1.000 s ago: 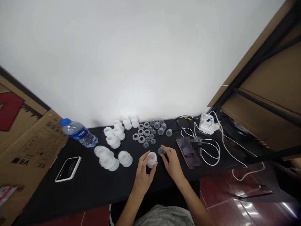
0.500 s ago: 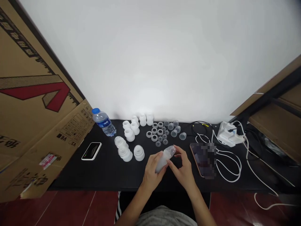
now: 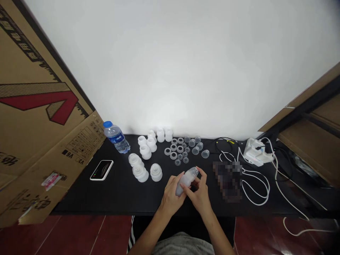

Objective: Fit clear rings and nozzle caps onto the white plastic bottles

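A small whitish bottle with a clear domed cap is tilted up to the right between my hands. My left hand wraps round the bottle's body. With its fingertips at the cap and its thumb against the bottle, my right hand also grips it. Ahead lie several translucent rings, small clear discs and clear domed caps. Several white bottle-like pieces stand at the back left. Nearer are a few capped white pieces and a lone one.
A water bottle and a white-edged device stand left, near a large cardboard box. To the right are a pixelated phone, looped white cable and a white power strip. A white wall closes the back.
My right hand's thumb has shifted up along the bottle and its fingers have moved slightly at the cap. The left hand keeps its hold. The view has shifted a little.
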{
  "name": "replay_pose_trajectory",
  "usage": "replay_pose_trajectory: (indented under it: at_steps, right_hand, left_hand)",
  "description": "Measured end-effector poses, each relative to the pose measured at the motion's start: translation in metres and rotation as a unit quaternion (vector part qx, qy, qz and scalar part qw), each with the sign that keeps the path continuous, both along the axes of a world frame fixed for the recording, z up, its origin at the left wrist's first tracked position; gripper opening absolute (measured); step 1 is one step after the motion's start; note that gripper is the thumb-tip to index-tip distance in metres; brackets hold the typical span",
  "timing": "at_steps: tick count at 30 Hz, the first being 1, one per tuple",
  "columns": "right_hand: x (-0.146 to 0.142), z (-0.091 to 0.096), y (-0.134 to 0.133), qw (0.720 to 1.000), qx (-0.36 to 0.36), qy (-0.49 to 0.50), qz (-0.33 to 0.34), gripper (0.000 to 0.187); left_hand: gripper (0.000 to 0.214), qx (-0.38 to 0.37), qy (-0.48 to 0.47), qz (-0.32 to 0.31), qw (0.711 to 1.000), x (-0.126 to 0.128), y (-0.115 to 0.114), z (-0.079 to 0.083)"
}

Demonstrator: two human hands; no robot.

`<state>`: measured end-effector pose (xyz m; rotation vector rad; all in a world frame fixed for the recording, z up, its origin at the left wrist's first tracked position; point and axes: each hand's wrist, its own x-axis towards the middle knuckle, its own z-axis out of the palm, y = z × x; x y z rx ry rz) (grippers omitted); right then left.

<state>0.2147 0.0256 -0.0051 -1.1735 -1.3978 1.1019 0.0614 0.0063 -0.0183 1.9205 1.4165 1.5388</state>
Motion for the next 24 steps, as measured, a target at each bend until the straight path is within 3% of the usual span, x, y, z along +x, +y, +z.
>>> replay_pose_trajectory:
  at_steps: [10, 15, 18, 21, 22, 24]
  right_hand:
    - [-0.013, -0.012, -0.005, 0.997, -0.002, 0.072, -0.004, 0.094]
    - [-0.011, -0.007, 0.001, 0.999, 0.019, 0.020, 0.028, 0.094]
    - [-0.004, 0.002, 0.016, 0.997, 0.061, -0.045, -0.018, 0.098]
    - [-0.004, 0.021, 0.037, 0.990, 0.093, -0.031, -0.100, 0.108]
    - [-0.007, 0.028, 0.045, 0.989, 0.101, -0.024, -0.103, 0.104]
    - [-0.018, 0.043, 0.059, 0.991, 0.112, -0.044, -0.053, 0.079]
  left_hand:
    - [0.060, -0.011, 0.002, -0.006, 1.000, -0.002, 0.000, -0.005]
    - [0.056, -0.032, -0.021, 0.014, 0.999, -0.001, 0.003, -0.008]
    - [0.056, -0.071, -0.070, 0.035, 0.994, 0.002, 0.007, -0.009]
    - [0.056, -0.107, -0.116, 0.054, 0.986, 0.003, 0.011, -0.007]
    - [0.050, -0.110, -0.120, 0.057, 0.985, 0.003, 0.012, -0.007]
    - [0.033, -0.105, -0.115, 0.056, 0.986, 0.001, 0.013, -0.005]
